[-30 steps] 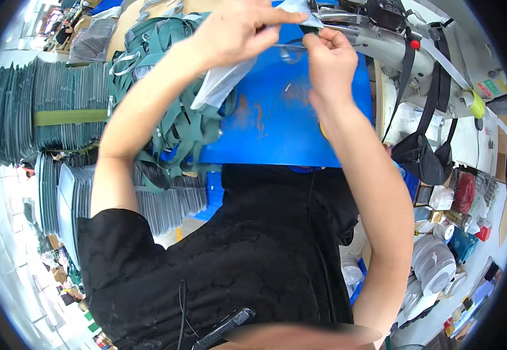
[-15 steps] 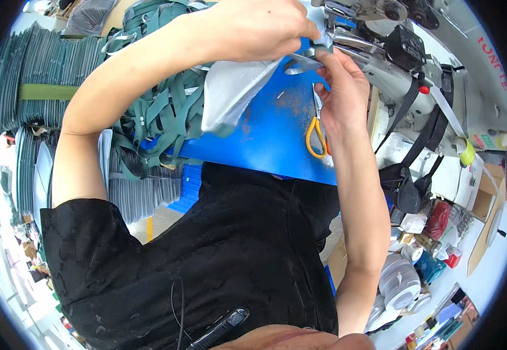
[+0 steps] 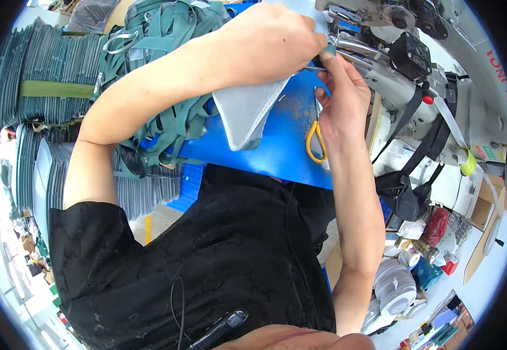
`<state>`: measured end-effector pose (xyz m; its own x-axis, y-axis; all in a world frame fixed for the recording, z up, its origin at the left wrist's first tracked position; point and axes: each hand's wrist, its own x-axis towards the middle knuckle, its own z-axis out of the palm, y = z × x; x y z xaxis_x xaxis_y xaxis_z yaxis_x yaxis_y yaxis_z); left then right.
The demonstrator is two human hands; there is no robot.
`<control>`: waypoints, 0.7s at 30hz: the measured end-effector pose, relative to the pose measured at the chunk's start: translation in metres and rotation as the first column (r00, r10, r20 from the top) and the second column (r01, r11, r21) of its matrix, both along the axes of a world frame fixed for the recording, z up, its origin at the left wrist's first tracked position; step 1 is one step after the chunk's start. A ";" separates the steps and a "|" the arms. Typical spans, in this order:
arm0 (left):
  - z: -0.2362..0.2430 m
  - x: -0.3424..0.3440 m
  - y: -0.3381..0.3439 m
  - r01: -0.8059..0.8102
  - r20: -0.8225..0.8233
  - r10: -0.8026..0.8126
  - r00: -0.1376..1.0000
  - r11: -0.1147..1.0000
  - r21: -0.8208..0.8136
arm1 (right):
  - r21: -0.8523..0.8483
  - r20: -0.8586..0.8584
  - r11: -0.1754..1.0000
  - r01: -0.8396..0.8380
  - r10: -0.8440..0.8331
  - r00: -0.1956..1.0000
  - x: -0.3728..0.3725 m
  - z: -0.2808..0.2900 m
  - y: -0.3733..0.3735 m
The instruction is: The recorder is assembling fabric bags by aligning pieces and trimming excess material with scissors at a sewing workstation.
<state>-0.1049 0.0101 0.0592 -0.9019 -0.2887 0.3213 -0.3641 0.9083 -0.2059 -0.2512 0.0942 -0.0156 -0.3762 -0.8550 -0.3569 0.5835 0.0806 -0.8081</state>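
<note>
Thumb and forefinger of the right hand (image 3: 344,99) were pinched on a small green edge (image 3: 331,50); whether it belonged to the mesh was unclear. Fingers of the left hand (image 3: 279,44) bent over the cloth, their tips hidden, so their grip could not be told. Beneath that hand the grey mesh piece (image 3: 244,114) hung toward seven o'clock above the blue tabletop (image 3: 291,157). Judging by the sewing machine (image 3: 352,44) at one o'clock, the step in hand was lining up an edge beside the metal parts; the next move seemed to call for keeping it flat and fingertips clear. The left elbow jutted toward nine o'clock, its forearm slanting across to twelve; the right forearm rose from five, wrist nearly straight, with yellow-handled scissors (image 3: 315,143) at seven o'clock from that hand.
</note>
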 end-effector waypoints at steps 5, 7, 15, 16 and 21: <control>-0.004 -0.004 0.012 -0.066 0.035 0.067 0.997 0.997 -0.031 | -0.021 0.025 1.000 -0.002 0.003 1.000 0.000 -0.001 0.001; -0.004 -0.004 0.012 -0.064 0.026 0.065 0.998 0.998 -0.009 | -0.035 0.030 0.999 0.004 -0.003 1.000 0.000 -0.001 0.002; -0.014 -0.010 0.021 -0.077 -0.030 0.077 0.997 0.997 0.010 | -0.072 0.048 0.997 0.021 -0.017 0.999 0.001 -0.005 0.002; -0.015 -0.011 0.021 -0.066 -0.031 0.065 0.997 0.998 -0.004 | -0.065 0.045 0.998 0.023 -0.020 0.999 0.001 -0.005 0.001; -0.023 -0.015 0.032 -0.094 -0.058 0.092 0.994 0.995 -0.038 | -0.110 0.043 0.994 -0.001 0.006 0.999 0.002 -0.011 0.002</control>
<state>-0.1199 0.0423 0.0366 -0.8518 -0.3560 0.3843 -0.4587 0.8612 -0.2190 -0.2496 0.0967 -0.0270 -0.3593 -0.8914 -0.2764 0.6180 -0.0053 -0.7862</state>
